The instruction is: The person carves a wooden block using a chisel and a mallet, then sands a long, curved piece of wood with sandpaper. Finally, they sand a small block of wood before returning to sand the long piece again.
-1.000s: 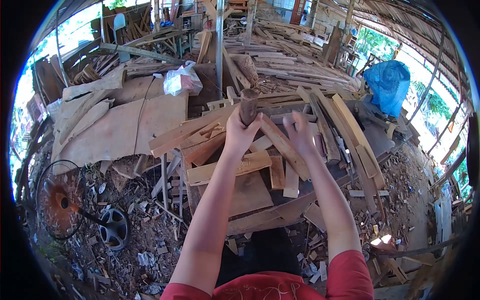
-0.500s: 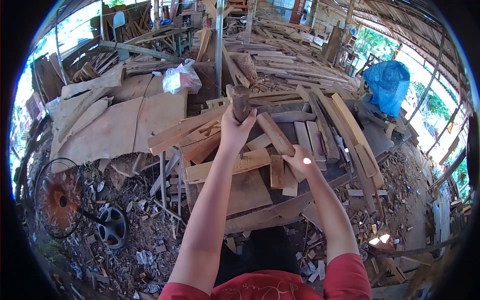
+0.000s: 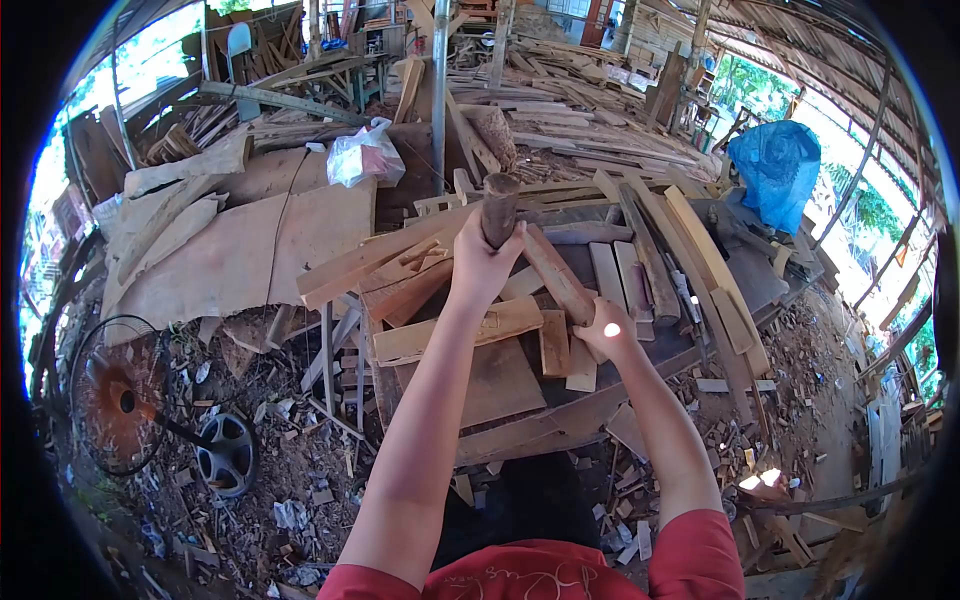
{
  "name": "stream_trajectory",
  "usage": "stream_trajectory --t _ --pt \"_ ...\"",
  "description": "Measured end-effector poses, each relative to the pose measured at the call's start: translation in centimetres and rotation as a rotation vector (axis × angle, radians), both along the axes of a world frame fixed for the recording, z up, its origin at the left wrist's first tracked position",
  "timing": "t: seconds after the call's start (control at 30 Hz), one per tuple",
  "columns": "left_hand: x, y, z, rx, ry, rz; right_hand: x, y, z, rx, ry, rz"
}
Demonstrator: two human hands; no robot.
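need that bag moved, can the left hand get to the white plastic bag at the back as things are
Probably not. The left hand is closed round a wooden club, and the plastic bag lies well beyond it, past stacked planks; the right hand grips a slat.

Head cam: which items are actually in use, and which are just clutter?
In use:
left hand gripping wooden mallet
right hand holding slanted wood piece
workbench under them

Lying about:
plastic bag
blue tarp
fan
plywood sheet
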State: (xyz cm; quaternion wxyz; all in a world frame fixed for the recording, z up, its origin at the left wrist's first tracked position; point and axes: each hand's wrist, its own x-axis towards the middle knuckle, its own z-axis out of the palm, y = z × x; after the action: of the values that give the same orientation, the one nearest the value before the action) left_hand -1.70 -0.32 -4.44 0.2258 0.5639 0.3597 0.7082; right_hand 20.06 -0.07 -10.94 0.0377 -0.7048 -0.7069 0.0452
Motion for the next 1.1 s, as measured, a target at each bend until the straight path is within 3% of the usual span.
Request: stream_trajectory --t 0.17,0.27,0.33,0.4,0.47,0.5,0.57,0.6,0.63,0.7,0.73,0.77,0.83,0.87,0.9,0.97,1.03,1.1 --pt "0.4 -0.4 0.4 -0.021 0.1 0.01 1.4 1.0 -1.1 0.18 -0.04 0.04" --pt "0.5 -0.9 0.6 -0.034 0.1 -0.012 2.4 0.0 2.4 0.216 -0.081 0.121" --pt "0.7 -1.0 0.9 -0.044 0.078 -0.024 2.7 -0.7 5.8 0.36 0.126 0.121" --pt "0.7 -0.9 0.9 -0.045 0.063 -0.02 2.3 -1.3 9.6 0.427 0.556 0.129" --pt "0.7 -0.5 0.7 -0.048 0.06 -0.018 1.3 -2.2 12.0 0.793 0.873 0.263" --pt "0.7 -0.3 0.5 -0.05 0.055 -0.024 1.2 -2.9 13.1 0.787 0.875 0.264" --pt "0.7 -0.7 0.8 -0.06 0.069 -0.018 1.4 -4.3 15.1 0.367 1.411 0.483" --pt "0.7 -0.8 0.9 -0.062 0.085 -0.013 1.5 -5.1 15.8 0.305 1.176 0.424" --pt "0.7 -0.4 0.8 -0.066 0.082 -0.009 1.3 -5.8 16.4 0.299 1.175 0.425" --pt "0.5 0.5 0.0 0.083 -0.007 -0.018 0.7 -7.2 17.8 0.291 0.326 0.534" --pt "0.2 0.7 -0.3 0.086 -0.003 -0.016 0.7 -7.9 19.3 0.303 0.262 0.495" --pt "-0.5 0.9 -0.5 0.044 -0.02 -0.033 0.8 -7.9 19.9 0.31 0.264 0.499" --pt "-1.6 0.6 -0.1 0.006 -0.04 -0.046 1.1 -7.8 20.6 0.681 0.479 0.392" --pt "-2.0 0.4 -0.1 -0.027 -0.078 -0.05 1.1 -7.1 20.5 0.735 0.729 0.235" --pt "-2.4 0.0 0.1 -0.061 -0.115 -0.054 0.8 -6.4 20.4 0.733 0.728 0.24" --pt "-2.8 -0.4 0.2 -0.063 -0.117 -0.046 0.1 -5.2 20.0 0.78 1.461 0.322" --pt "-2.8 -0.5 0.2 -0.043 -0.146 -0.051 -0.2 -4.7 18.9 0.786 1.432 0.358" --pt "-2.3 -0.1 -0.1 -0.016 -0.114 -0.027 -0.8 -5.2 18.0 0.75 0.477 0.6"
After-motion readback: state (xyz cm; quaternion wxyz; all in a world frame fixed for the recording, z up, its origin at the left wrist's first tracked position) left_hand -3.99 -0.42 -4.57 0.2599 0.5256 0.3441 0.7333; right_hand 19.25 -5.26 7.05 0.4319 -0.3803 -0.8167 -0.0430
